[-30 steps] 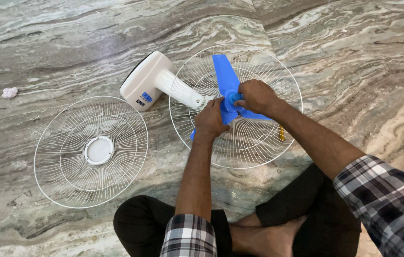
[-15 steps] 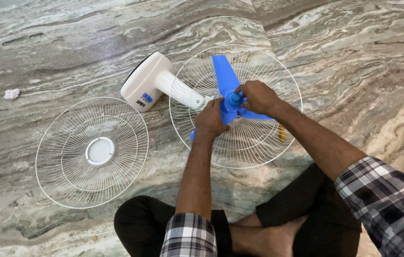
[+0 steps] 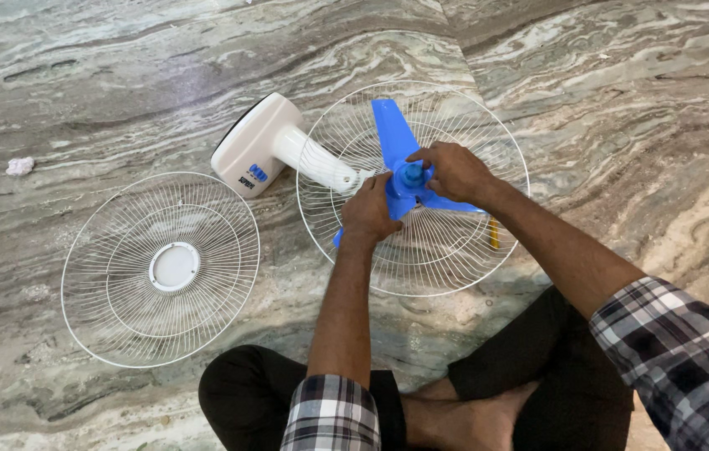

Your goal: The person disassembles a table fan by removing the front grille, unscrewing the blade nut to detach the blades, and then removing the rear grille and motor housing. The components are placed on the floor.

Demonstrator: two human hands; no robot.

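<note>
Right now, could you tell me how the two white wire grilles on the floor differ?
The left grille lies alone on the floor; the right grille carries the blue blade and joins the white motor housing. The left grille has a solid white centre disc; the right grille's centre is hidden by the blade hub. Both hands, left and right, are at the right grille; none touches the left. Both are round, white wire.

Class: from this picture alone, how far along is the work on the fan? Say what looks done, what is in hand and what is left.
Done: the front guard is off and lies flat on the floor, apart from the fan. In hand: the left hand steadies the blue blade while the right hand grips its hub. Left: the blade remains over the rear guard, which sits by the motor housing.
</note>
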